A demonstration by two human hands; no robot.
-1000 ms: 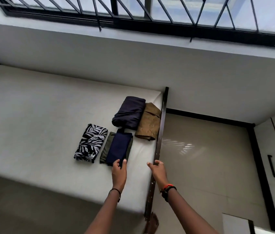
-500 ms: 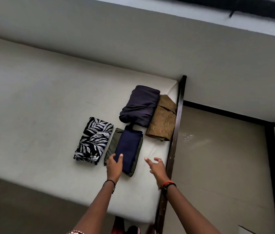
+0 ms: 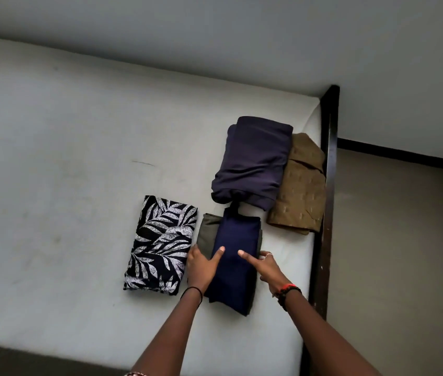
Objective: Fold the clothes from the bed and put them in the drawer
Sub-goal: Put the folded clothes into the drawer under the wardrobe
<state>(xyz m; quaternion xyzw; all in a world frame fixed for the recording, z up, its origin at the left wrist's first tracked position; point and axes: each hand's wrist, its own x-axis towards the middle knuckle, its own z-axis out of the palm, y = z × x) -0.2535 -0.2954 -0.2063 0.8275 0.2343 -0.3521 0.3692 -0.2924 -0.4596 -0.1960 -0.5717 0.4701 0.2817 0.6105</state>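
Observation:
Several folded clothes lie on the white bed (image 3: 65, 158) near its right end. A navy garment (image 3: 238, 240) rests on an olive one (image 3: 206, 231). My left hand (image 3: 201, 267) holds this stack at its left side, thumb on the navy cloth. My right hand (image 3: 265, 267) holds the right side, thumb also on top, its fingers curled at the edge. A black and white leaf-print garment (image 3: 160, 245) lies just left of the stack. Farther back sit a dark purple bundle (image 3: 255, 161) and a brown garment (image 3: 300, 185). No drawer is in view.
The dark bed frame rail (image 3: 326, 213) runs along the mattress's right edge, with beige floor (image 3: 394, 240) beyond it. A grey wall (image 3: 214, 36) stands behind the bed. The bed's near edge is at the bottom left.
My head has tilted down and closer, so the window left the view. My right hand moved from the bed rail onto the navy stack; my left hand slid along its left side.

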